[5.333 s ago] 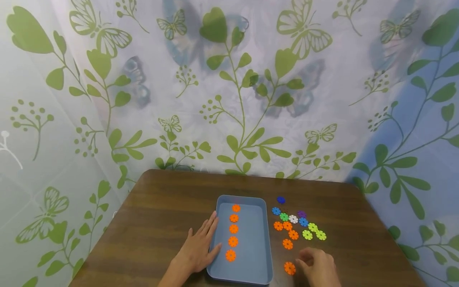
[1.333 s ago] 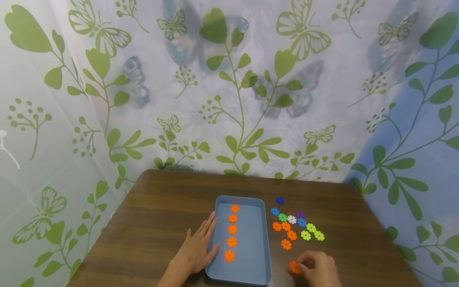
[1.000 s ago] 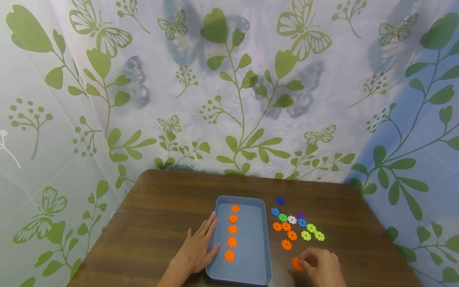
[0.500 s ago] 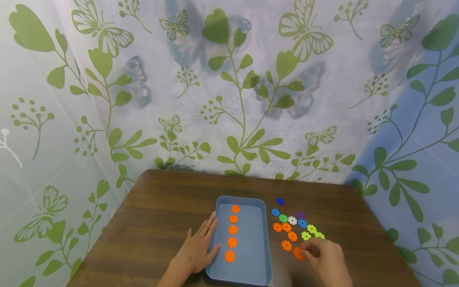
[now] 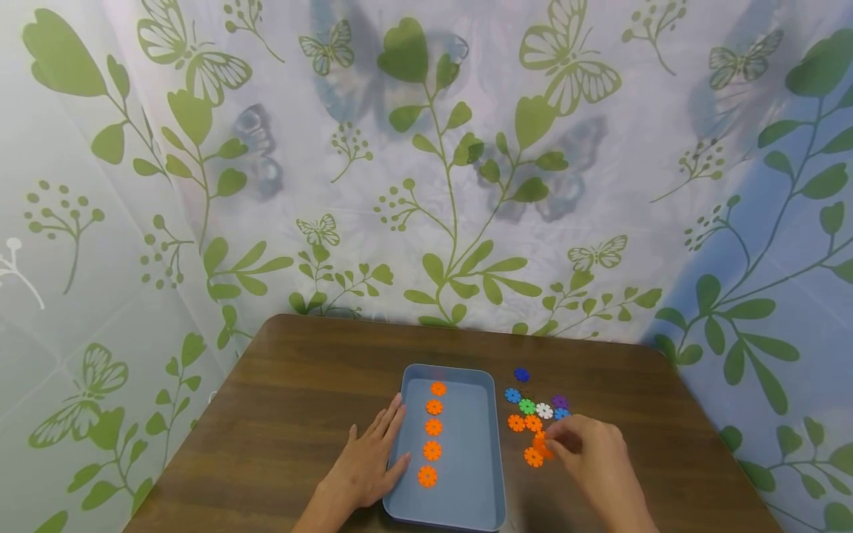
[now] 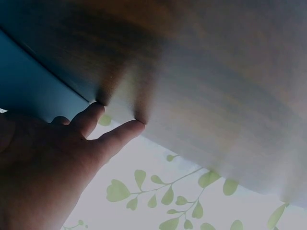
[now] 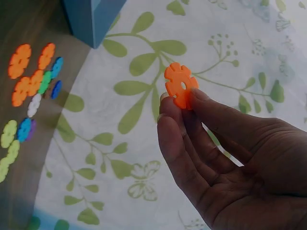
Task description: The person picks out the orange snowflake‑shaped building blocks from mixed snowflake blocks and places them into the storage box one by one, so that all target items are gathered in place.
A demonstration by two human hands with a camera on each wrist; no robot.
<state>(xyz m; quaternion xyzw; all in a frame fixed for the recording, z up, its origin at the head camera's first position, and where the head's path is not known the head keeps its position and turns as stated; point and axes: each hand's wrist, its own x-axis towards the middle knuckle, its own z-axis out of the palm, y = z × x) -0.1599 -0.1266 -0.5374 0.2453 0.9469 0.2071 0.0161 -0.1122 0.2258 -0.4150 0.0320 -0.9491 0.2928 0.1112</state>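
My right hand (image 5: 595, 457) pinches an orange flower-shaped disc (image 7: 178, 82) with a centre hole and slots round its rim. In the right wrist view the thumb and fingertips grip its lower edge, and it is held up off the table. In the head view that disc overlaps loose orange discs (image 5: 533, 457) lying below it. My left hand (image 5: 363, 460) lies with straight, spread fingers along the left rim of a grey-blue tray (image 5: 472, 459). Inside the tray, several orange discs (image 5: 432, 450) form one lengthwise column, left of its middle.
Right of the tray on the brown wooden table (image 5: 320, 377) lie more discs: a dark blue disc (image 5: 522, 375), a lighter blue disc (image 5: 512, 395), a green disc (image 5: 527, 406), a white disc (image 5: 544, 410) and a purple disc (image 5: 559, 401). Yellow-green discs (image 7: 8, 134) show in the right wrist view. Patterned curtains surround the table.
My right hand has taken the nearest orange disc from the table, lifted it and carried it forward over the loose discs, covering the yellow-green ones in the head view. The left hand stays put.
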